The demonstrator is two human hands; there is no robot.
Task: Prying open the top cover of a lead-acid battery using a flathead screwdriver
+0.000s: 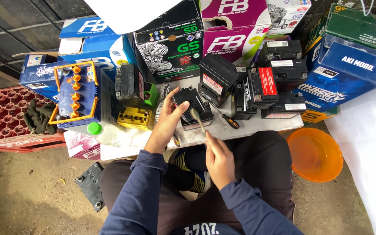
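Two hands are at work over my lap. My left hand (167,119) is cupped with fingers spread around the left side of a small black box-shaped battery (192,108), which sits on the pale tabletop (257,126) just past my knees, at twelve o'clock from my lap. My right hand (217,157) is closed in a pinch on the handle of a slim brush-like tool (198,120), whose blurred tip points up toward the battery's front edge; I cannot tell whether it touches.

At two o'clock from the battery lies a screwdriver with a black and orange handle (229,121), just beside it on the tabletop. Further at one o'clock stands a cluster of black rectangular batteries with red and white labels (262,89). At nine o'clock sits a small yellow plastic battery case (135,117), and beyond it a blue battery with orange caps and an orange frame (77,93). At ten o'clock, well apart, a red plastic crate (5,117) holds a dark rag. An orange plastic basin (315,154) rests on the ground at four o'clock. Coloured cardboard boxes (170,43) are stacked behind everything.
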